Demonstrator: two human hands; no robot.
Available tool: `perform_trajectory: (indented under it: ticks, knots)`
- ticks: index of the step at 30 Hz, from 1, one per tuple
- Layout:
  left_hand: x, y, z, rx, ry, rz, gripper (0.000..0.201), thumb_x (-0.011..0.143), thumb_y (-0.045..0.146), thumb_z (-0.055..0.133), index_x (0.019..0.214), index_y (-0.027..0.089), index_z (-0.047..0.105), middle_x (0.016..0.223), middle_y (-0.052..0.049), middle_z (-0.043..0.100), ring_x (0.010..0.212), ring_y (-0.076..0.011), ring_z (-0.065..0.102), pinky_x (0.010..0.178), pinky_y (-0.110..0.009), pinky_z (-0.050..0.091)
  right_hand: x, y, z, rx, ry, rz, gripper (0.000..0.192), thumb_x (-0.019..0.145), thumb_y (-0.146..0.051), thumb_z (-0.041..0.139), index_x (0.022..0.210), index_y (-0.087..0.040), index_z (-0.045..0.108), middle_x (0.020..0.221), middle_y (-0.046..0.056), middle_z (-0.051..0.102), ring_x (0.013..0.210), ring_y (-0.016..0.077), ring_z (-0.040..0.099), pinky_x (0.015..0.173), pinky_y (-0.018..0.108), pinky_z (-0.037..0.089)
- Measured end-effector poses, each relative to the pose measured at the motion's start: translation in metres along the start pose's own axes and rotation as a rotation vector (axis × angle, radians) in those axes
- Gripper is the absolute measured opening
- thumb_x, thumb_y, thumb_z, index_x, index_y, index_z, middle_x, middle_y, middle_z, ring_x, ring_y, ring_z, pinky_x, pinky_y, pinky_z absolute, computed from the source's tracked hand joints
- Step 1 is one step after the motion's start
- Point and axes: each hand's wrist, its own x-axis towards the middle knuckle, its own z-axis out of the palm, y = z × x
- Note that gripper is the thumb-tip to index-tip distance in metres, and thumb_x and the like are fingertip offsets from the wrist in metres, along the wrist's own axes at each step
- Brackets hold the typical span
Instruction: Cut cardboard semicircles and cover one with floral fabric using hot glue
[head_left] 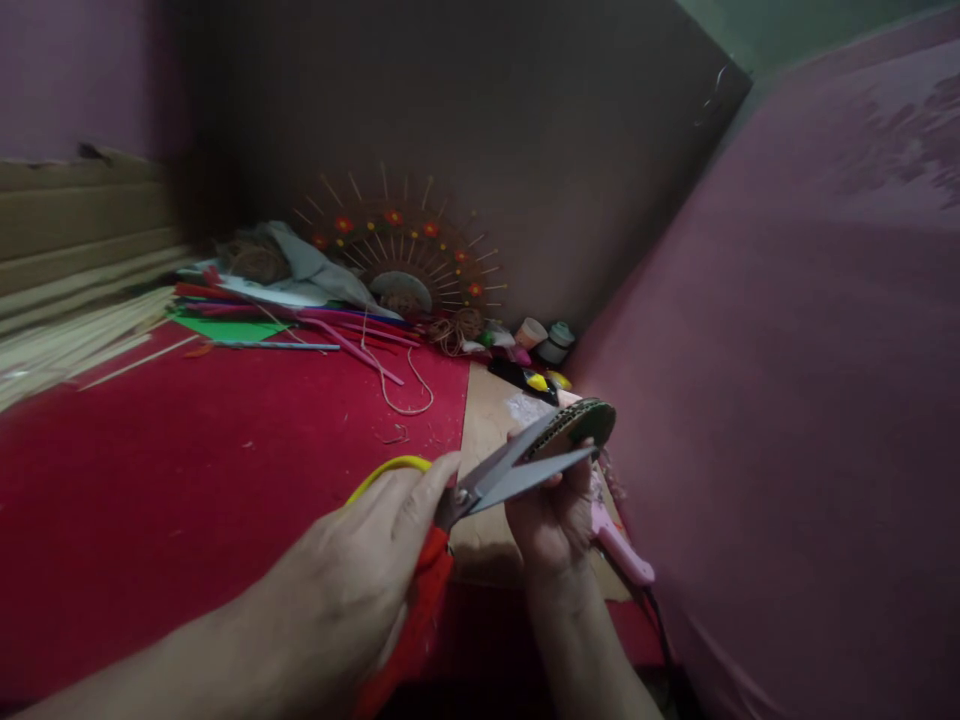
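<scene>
Scissors point(487, 480) gaping around cardboard disc point(577, 425); left hand point(352, 590) gripping red handles, right hand point(555, 520) pinching disc upright, feeding edge into blades (pink glue gun point(619, 545) beneath).

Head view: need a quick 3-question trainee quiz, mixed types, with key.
1. True or false: the scissors blades are open around the edge of the round cardboard piece.
2. Which hand grips the scissors' red and yellow handles? A) left hand B) right hand
3. Fill in: the pink tool lies just to the ____ of the right hand.

Key: 1 true; 2 A; 3 right
</scene>
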Motion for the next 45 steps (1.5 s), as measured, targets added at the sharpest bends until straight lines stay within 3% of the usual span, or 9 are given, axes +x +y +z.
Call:
perform_trajectory:
  ticks: [3, 7, 10, 13, 19, 25, 29, 34, 45]
  knots:
    - [-0.003, 0.007, 0.003, 0.292, -0.075, 0.057, 0.059, 0.088, 0.013, 0.045, 0.147, 0.017, 0.042, 0.121, -0.017, 0.065, 0.105, -0.0327, 0.065, 0.081, -0.044, 0.059, 0.0, 0.0, 0.001, 0.019, 0.027, -0.033, 0.032, 0.055, -0.036, 0.093, 0.082, -0.029, 0.077, 0.08, -0.009, 0.08, 0.076, 0.0081, 0.075, 0.079, 0.018, 0.061]
    - [0.002, 0.013, 0.008, 0.64, -0.074, 0.18, 0.051, 0.093, 0.013, 0.034, 0.143, 0.001, 0.036, 0.103, -0.021, 0.067, 0.089, -0.0301, 0.068, 0.068, -0.042, 0.062, -0.002, 0.0, 0.004, 0.109, 0.041, 0.017, 0.036, 0.05, -0.03, 0.095, 0.081, -0.026, 0.077, 0.078, -0.007, 0.08, 0.068, 0.0068, 0.074, 0.071, 0.014, 0.06]
    - [0.004, 0.01, 0.016, 0.664, -0.019, 0.208, 0.048, 0.095, 0.015, 0.035, 0.141, -0.001, 0.033, 0.094, -0.02, 0.066, 0.08, -0.0281, 0.067, 0.062, -0.041, 0.062, -0.003, 0.0, 0.004, 0.164, 0.007, 0.071, 0.033, 0.053, -0.028, 0.094, 0.08, -0.024, 0.076, 0.079, -0.007, 0.08, 0.064, 0.0044, 0.072, 0.056, 0.007, 0.057]
    - [0.003, 0.005, 0.021, 0.645, 0.01, 0.213, 0.049, 0.097, 0.016, 0.031, 0.143, -0.001, 0.03, 0.097, -0.022, 0.064, 0.085, -0.03, 0.067, 0.064, -0.043, 0.063, -0.003, -0.001, 0.002, 0.192, -0.059, 0.095, 0.031, 0.056, -0.024, 0.093, 0.082, -0.024, 0.076, 0.084, -0.006, 0.08, 0.069, 0.0038, 0.072, 0.05, 0.003, 0.052]
    - [0.004, 0.006, 0.02, 0.694, -0.039, 0.241, 0.054, 0.088, 0.006, 0.037, 0.141, 0.0, 0.03, 0.099, -0.021, 0.064, 0.093, -0.0316, 0.067, 0.069, -0.044, 0.063, -0.002, 0.001, -0.007, 0.171, -0.057, 0.118, 0.03, 0.059, -0.028, 0.092, 0.083, -0.023, 0.076, 0.082, -0.005, 0.08, 0.058, 0.0016, 0.067, 0.053, 0.005, 0.054]
    - [0.008, 0.009, 0.018, 0.679, -0.052, 0.235, 0.052, 0.083, 0.0, 0.034, 0.135, 0.001, 0.035, 0.096, -0.018, 0.066, 0.083, -0.0262, 0.069, 0.068, -0.039, 0.064, -0.003, 0.004, -0.003, 0.187, -0.028, 0.04, 0.032, 0.059, -0.022, 0.092, 0.086, -0.024, 0.075, 0.083, -0.007, 0.08, 0.069, 0.0047, 0.072, 0.05, 0.006, 0.053]
    - [0.008, 0.009, 0.018, 0.671, -0.062, 0.245, 0.045, 0.086, 0.003, 0.034, 0.131, 0.0, 0.038, 0.092, -0.018, 0.067, 0.079, -0.026, 0.07, 0.064, -0.038, 0.064, -0.003, 0.003, 0.001, 0.181, -0.037, 0.02, 0.03, 0.06, -0.02, 0.091, 0.085, -0.025, 0.075, 0.081, -0.009, 0.079, 0.066, 0.0046, 0.071, 0.05, 0.007, 0.054]
    - [0.01, 0.011, 0.019, 0.8, -0.01, 0.263, 0.042, 0.088, -0.002, 0.028, 0.128, -0.002, 0.041, 0.084, -0.017, 0.068, 0.07, -0.0249, 0.071, 0.053, -0.032, 0.061, -0.004, 0.002, 0.004, 0.166, -0.026, 0.002, 0.031, 0.059, -0.019, 0.092, 0.084, -0.024, 0.075, 0.082, -0.009, 0.08, 0.067, 0.0033, 0.072, 0.05, 0.005, 0.053]
    - [0.013, 0.011, 0.018, 0.908, 0.034, 0.345, 0.042, 0.083, -0.006, 0.027, 0.117, -0.008, 0.05, 0.079, -0.021, 0.069, 0.071, -0.029, 0.073, 0.049, -0.033, 0.06, -0.002, 0.002, 0.004, 0.151, -0.019, 0.011, 0.031, 0.057, -0.019, 0.093, 0.081, -0.026, 0.075, 0.079, -0.01, 0.079, 0.069, 0.0029, 0.071, 0.051, 0.004, 0.053]
